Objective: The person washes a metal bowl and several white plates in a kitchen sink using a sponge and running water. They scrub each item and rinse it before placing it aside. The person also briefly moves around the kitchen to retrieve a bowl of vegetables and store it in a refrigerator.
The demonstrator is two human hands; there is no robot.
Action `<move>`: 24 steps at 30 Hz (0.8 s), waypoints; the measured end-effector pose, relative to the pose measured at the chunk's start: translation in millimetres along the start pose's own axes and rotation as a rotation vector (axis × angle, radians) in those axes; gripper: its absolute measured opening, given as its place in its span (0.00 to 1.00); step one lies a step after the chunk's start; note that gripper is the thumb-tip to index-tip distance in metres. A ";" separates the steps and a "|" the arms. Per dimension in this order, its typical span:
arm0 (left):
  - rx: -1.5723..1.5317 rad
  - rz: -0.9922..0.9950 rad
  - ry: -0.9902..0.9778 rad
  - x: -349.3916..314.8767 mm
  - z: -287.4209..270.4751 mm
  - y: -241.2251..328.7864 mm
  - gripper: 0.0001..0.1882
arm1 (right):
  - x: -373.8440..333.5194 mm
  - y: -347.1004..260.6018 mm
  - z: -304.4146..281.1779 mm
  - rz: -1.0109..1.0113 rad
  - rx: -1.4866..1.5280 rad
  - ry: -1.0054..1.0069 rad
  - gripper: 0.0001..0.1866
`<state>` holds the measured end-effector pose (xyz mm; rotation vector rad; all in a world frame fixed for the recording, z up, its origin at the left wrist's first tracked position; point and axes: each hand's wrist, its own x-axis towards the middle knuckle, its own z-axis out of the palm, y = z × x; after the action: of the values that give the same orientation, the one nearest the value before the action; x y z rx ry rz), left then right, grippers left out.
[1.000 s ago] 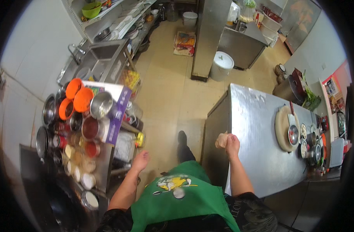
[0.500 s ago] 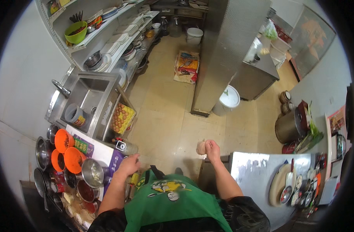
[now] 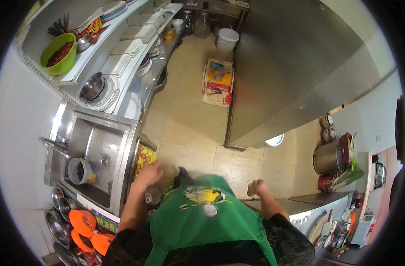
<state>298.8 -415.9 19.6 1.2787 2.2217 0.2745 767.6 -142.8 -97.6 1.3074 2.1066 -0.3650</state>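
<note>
A plastic tub (image 3: 80,172) is set inside the stainless-steel sink (image 3: 102,142). To the sink's right, brown eggs (image 3: 142,160) are nested in a yellow tray (image 3: 153,155) — the left hand (image 3: 149,173) is held near them. Farther right of the sink, the right hand (image 3: 258,188) is curled — whether anything is gripped cannot be told. Orange bowls (image 3: 82,222) are clustered on the sink's near side.

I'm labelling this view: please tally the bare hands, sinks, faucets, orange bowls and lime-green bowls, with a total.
Bare hands: 2
Sinks: 1
Faucets: 1
Orange bowls: 3
Lime-green bowls: 1
Total: 8
</note>
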 end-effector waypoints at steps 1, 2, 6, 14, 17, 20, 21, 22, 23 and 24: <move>0.004 -0.030 0.027 17.0 -20.5 -2.9 0.22 | -13.4 -30.4 -36.8 -0.190 -0.508 -0.305 0.23; -0.008 -0.007 0.050 36.9 -33.1 -8.1 0.22 | -15.6 -19.7 -29.8 -0.149 -0.368 -0.267 0.23; -0.025 0.005 0.099 113.0 -80.6 -11.7 0.23 | 49.7 18.0 60.0 -0.147 -0.410 -0.360 0.20; -0.031 -0.215 -0.098 189.3 -118.8 -44.0 0.27 | 200.5 -115.4 -176.7 -0.313 -0.231 -0.597 0.17; -0.067 -0.144 -0.076 225.7 -125.6 -57.5 0.25 | 313.8 -93.9 -140.6 -0.164 0.365 0.164 0.18; -0.033 -0.099 -0.052 273.5 -143.5 -49.7 0.23 | 320.2 -133.6 -226.0 -0.097 0.986 0.396 0.17; -0.094 0.012 -0.020 287.2 -133.8 -76.1 0.24 | 319.4 -147.1 -252.8 -0.114 1.028 0.288 0.15; -0.097 0.133 -0.048 305.5 -135.0 -75.3 0.22 | 326.2 -143.5 -242.1 -0.211 0.924 0.486 0.14; -0.090 0.223 -0.059 316.9 -140.6 -76.8 0.21 | 301.4 -161.9 -272.4 -0.138 0.874 0.436 0.14; -0.016 0.258 -0.045 329.8 -134.0 -92.2 0.18 | 279.4 -175.2 -295.1 -0.149 0.987 0.442 0.15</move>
<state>27.5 -172.6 -29.6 1.5481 2.0118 0.3559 419.4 128.4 -64.6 1.8798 2.4888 -1.4246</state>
